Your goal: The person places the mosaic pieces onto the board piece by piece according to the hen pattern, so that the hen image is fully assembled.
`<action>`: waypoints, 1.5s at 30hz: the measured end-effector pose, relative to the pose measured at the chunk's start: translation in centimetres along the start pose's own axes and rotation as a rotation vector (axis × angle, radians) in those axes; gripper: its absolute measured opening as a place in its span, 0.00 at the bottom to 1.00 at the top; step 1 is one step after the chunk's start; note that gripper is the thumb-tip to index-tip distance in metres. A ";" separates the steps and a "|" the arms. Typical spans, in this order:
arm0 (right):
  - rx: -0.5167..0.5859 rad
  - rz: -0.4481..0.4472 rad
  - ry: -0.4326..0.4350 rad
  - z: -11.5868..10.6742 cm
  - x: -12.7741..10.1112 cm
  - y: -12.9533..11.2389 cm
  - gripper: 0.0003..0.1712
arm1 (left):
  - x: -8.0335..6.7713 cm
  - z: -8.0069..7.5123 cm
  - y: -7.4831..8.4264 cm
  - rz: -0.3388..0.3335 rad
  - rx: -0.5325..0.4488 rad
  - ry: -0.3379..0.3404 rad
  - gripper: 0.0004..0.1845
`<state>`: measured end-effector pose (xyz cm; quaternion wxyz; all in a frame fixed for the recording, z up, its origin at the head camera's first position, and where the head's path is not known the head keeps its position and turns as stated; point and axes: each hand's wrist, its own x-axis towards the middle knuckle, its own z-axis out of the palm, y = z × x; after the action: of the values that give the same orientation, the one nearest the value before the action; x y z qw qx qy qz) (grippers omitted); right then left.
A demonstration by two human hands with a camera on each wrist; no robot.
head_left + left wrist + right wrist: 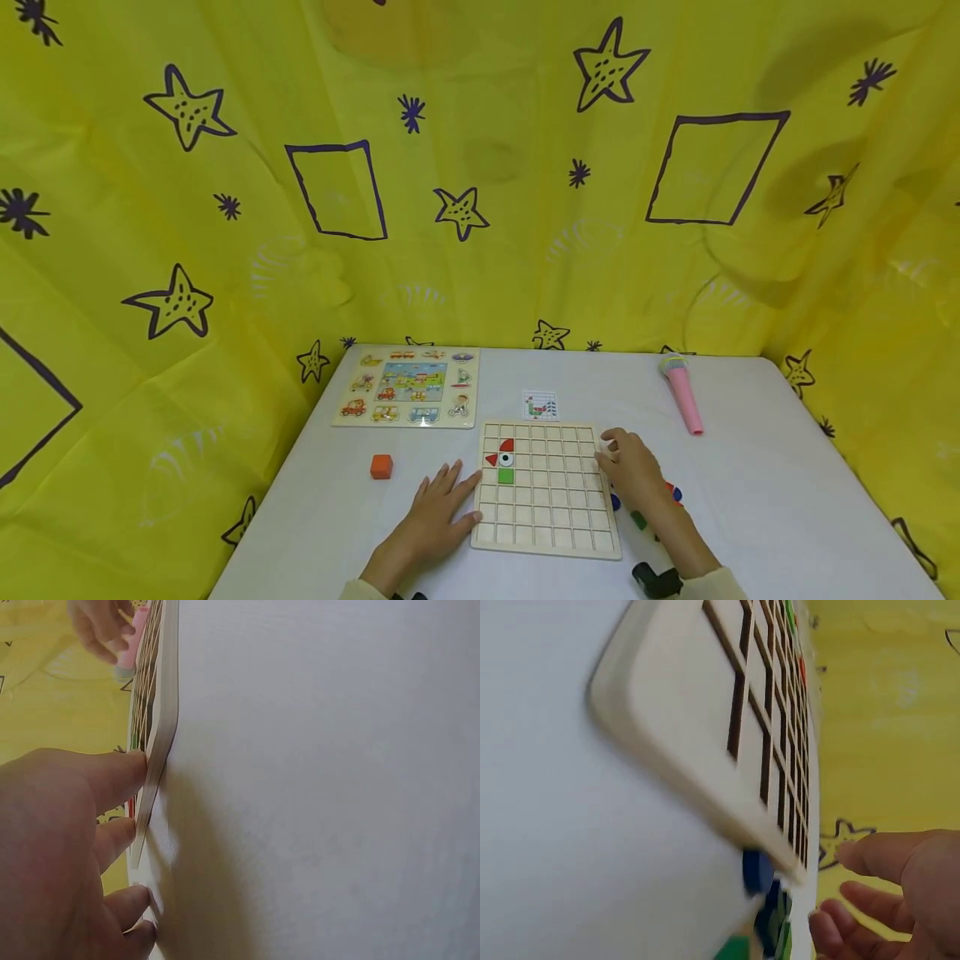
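Observation:
A pale wooden grid board [534, 517] lies on the table, with a red curved piece [507, 446], a red triangle [491, 459], a white eye piece [506, 459] and a green square [506, 476] in its cells. My left hand [435, 512] rests at the board's left edge; in the left wrist view its thumb [120, 776] touches the board's side. Over the board's right edge hovers my right hand [633, 467], thumb and fingers apart with nothing between them. Blue and green pieces [757, 871] lie beside the board, partly hidden under the right forearm in the head view.
Behind the board lies a small picture card [540, 406]. A vehicle picture puzzle [465, 400] is at the back left, with an orange cube [381, 467] in front of it. A pink toy microphone [684, 398] lies at the back right. A yellow curtain [480, 283] closes off the back.

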<state>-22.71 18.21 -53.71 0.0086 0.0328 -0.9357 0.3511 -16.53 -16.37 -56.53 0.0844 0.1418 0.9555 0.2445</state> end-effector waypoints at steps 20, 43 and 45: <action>-0.086 0.051 -0.047 -1.6 0.4 3.8 0.19 | 0.1 0.3 -0.2 0.011 0.007 0.005 0.35; -0.058 0.065 -0.051 -1.9 0.5 5.7 0.19 | -0.1 0.0 0.1 0.019 -0.010 0.021 0.34; -0.065 0.066 -0.059 -2.0 0.5 5.7 0.20 | -0.2 -0.1 0.1 0.019 -0.021 0.019 0.34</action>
<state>-23.55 23.72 -55.92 -0.0295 0.0118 -0.9471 0.3193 -16.32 -16.36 -56.37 0.0742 0.1475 0.9523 0.2565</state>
